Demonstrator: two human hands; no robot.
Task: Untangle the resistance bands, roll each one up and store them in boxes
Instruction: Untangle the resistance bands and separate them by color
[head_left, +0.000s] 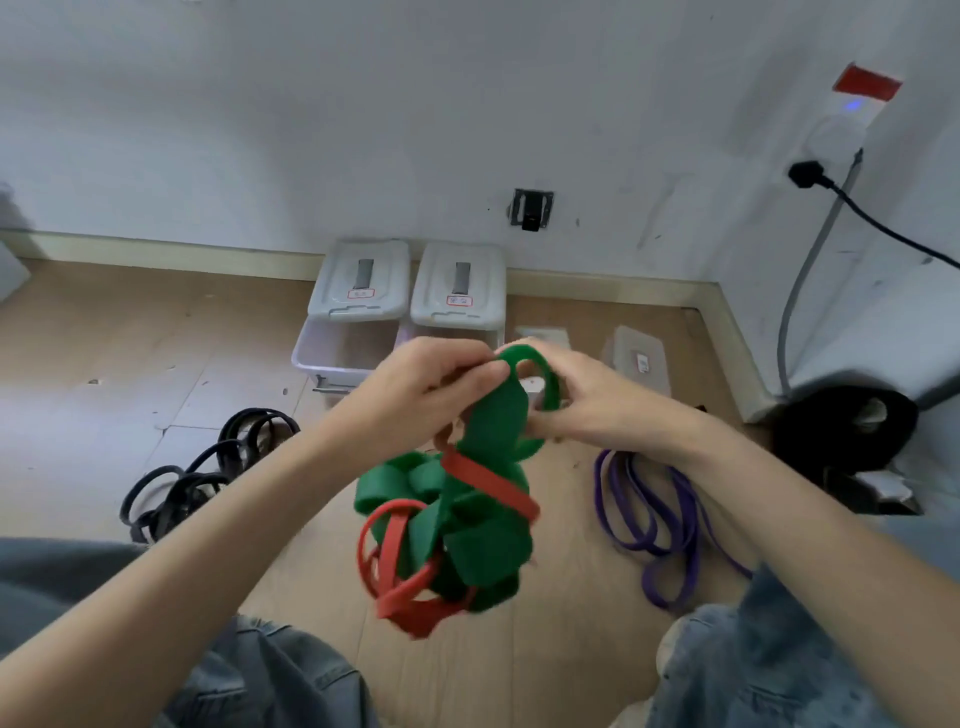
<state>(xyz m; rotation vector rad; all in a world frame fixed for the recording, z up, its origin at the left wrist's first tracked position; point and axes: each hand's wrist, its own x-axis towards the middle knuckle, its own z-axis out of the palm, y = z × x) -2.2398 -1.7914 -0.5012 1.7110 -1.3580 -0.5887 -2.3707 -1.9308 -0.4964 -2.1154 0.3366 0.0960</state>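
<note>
A wide green band (488, 540) and a narrower red band (400, 582) hang knotted together in mid air in front of me. My left hand (421, 389) pinches the green band near its top. My right hand (587, 400) grips the green loop at the top right. A black band (197, 478) lies in a heap on the floor at the left. A purple band (660, 525) lies loose on the floor at the right. Two open white boxes (332, 358) stand by the wall with their lids tipped up behind them.
Two smaller clear boxes (639, 358) sit on the wooden floor to the right of the white ones. A dark round object (841, 426) stands in the right corner under a wall socket with a black cable (883, 228). My knees in jeans frame the bottom.
</note>
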